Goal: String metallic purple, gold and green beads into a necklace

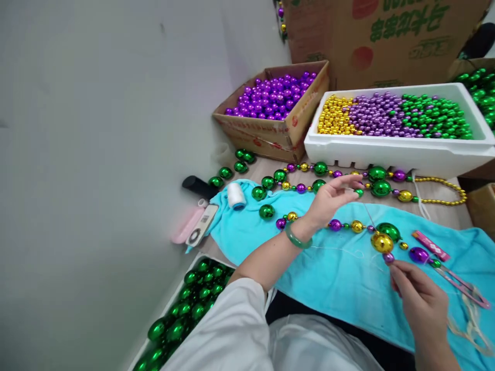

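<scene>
My left hand (335, 198), with a green bangle (297, 237) on its wrist, is raised over the cloth. Its fingertips hold a small green bead (359, 193), and a thin thread (369, 216) runs down from there toward a large gold bead (382, 242). Just below that gold bead, my right hand (419, 296) pinches a small purple bead (388, 257) between thumb and fingertip. A large green bead (388, 231) sits behind the gold one. Right of them lie a larger purple bead (418, 254) and pink-handled scissors (464, 286).
A turquoise cloth (336, 278) covers the near tabletop, with a thread spool (235, 196) on it. Behind are a finished-looking bead necklace (381, 188), a carton of purple beads (255, 131) and a white foam box (394, 149) of small beads. Large green beads (185, 309) fill a container lower left.
</scene>
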### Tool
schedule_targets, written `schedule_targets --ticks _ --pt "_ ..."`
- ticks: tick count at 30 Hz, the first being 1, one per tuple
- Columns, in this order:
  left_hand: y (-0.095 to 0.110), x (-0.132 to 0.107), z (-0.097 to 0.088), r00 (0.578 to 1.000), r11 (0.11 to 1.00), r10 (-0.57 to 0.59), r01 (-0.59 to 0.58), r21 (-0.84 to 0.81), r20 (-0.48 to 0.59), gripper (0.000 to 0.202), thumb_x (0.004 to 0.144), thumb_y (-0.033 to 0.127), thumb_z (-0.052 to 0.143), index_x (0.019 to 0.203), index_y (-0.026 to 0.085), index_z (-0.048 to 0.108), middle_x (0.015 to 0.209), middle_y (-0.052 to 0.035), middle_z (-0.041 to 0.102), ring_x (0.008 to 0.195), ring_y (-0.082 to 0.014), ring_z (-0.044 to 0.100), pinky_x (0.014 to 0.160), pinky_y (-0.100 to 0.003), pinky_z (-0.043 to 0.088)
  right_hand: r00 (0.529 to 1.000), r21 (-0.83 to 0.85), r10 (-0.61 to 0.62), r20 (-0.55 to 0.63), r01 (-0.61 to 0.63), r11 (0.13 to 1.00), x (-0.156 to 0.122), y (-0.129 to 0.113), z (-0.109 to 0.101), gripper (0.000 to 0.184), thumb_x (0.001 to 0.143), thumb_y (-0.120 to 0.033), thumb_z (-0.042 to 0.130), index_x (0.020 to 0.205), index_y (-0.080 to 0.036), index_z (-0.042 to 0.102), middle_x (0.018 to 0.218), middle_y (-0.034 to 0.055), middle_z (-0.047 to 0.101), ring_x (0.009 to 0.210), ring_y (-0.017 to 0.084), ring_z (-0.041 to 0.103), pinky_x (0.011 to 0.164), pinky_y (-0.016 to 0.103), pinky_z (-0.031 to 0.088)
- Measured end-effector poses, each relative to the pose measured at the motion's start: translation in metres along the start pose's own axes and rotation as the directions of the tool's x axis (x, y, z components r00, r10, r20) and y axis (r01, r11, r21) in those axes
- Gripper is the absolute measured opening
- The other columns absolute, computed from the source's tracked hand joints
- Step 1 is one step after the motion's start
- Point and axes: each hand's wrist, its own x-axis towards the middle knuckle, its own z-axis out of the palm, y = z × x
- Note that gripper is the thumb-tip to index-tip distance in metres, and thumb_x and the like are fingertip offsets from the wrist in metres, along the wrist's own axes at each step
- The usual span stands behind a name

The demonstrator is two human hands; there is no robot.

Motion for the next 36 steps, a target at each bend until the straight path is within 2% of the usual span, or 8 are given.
schedule_targets --ticks 8,16,22,27,29,31,33,36 --pt "-0.039 -0.021 0.012 0.966 0.968 -0.241 0.246 -0.056 0.092 0.076 0.062 0.016 0.082 0.131 0.019 0.051 0.087 -0.0025 0.064 0.080 -0.0105 0.061 0.080 -0.030 0.046 0.998 -0.021 0.003 0.068 -0.002 1.000 0.005 0.004 -0.003 0.029 0.077 -0.041 0.073 0.091 -0.016 0.071 0.062 -0.0004 0.059 0.055 0.010 0.052 0.051 0.022 0.044" --pt "-0.043 -0.023 0.016 0.951 0.951 -0.309 0.310 -0.024 0.016 0.038 0.059 0.037 0.084 0.081 0.010 0.068 0.080 -0.0034 0.065 0.075 -0.0097 0.059 0.075 -0.027 0.046 0.994 0.078 0.085 0.074 -0.091 0.993 0.017 0.000 0.015 0.026 0.077 -0.040 0.072 0.084 -0.016 0.066 0.062 0.0001 0.061 0.050 0.010 0.052 0.045 0.022 0.041" --pt "-0.045 -0.013 0.005 0.957 0.961 -0.256 0.267 0.074 -0.136 0.029 0.064 0.035 0.080 0.079 0.013 0.070 0.079 -0.0015 0.067 0.069 -0.0078 0.058 0.069 -0.022 0.046 0.971 0.191 0.137 0.198 -0.175 0.966 0.027 -0.013 0.024 0.022 0.073 -0.035 0.071 0.082 -0.017 0.064 0.060 -0.0004 0.062 0.047 0.010 0.052 0.042 0.022 0.039" --pt "-0.041 -0.005 -0.003 0.969 0.920 -0.246 0.239 0.312 -0.016 0.028 0.077 0.039 0.070 0.087 0.013 0.071 0.084 -0.0043 0.069 0.072 -0.0103 0.060 0.072 -0.025 0.048 0.971 0.264 0.151 0.185 -0.197 0.944 0.032 -0.011 0.023 0.023 0.072 -0.036 0.073 0.080 -0.017 0.064 0.060 0.0002 0.062 0.049 0.011 0.053 0.041 0.021 0.039" --pt "-0.034 0.008 -0.013 0.986 0.842 -0.162 0.118 0.526 0.037 0.028 0.083 0.039 0.064 0.092 0.014 0.072 0.090 -0.0068 0.071 0.079 -0.0135 0.062 0.076 -0.028 0.049 0.973 0.297 0.140 0.182 -0.190 0.936 0.033 -0.002 0.017 0.022 0.074 -0.036 0.074 0.083 -0.018 0.066 0.062 0.0002 0.062 0.051 0.010 0.053 0.044 0.021 0.041" --pt "-0.018 0.032 -0.031 0.998 0.666 0.032 -0.065 0.743 0.059 0.026 0.086 0.037 0.060 0.093 0.015 0.072 0.095 -0.0082 0.071 0.089 -0.0169 0.063 0.084 -0.030 0.048 0.976 0.338 0.130 0.175 -0.184 0.923 0.035 0.008 0.011 0.024 0.073 -0.037 0.076 0.086 -0.019 0.067 0.063 0.0007 0.063 0.052 0.010 0.054 0.045 0.021 0.042" --pt "0.009 0.062 -0.056 0.967 0.374 0.239 -0.174 0.911 0.087 0.024 0.088 0.032 0.059 0.096 0.014 0.072 0.097 -0.0098 0.070 0.095 -0.0199 0.062 0.090 -0.032 0.046 0.979 0.371 0.138 0.148 -0.184 0.910 0.037 0.017 0.005 0.028 0.069 -0.037 0.080 0.087 -0.019 0.068 0.066 0.0021 0.065 0.055 0.012 0.056 0.045 0.021 0.043" --pt "0.068 0.109 -0.098 0.894 -0.058 0.441 -0.064 0.996 0.084 0.029 0.091 0.027 0.052 0.111 0.012 0.067 0.111 -0.0141 0.065 0.110 -0.0239 0.056 0.102 -0.036 0.040 0.979 0.379 0.152 0.133 -0.192 0.905 0.040 0.024 -0.002 0.032 0.062 -0.037 0.084 0.085 -0.019 0.070 0.068 0.0047 0.067 0.055 0.015 0.058 0.045 0.024 0.047"
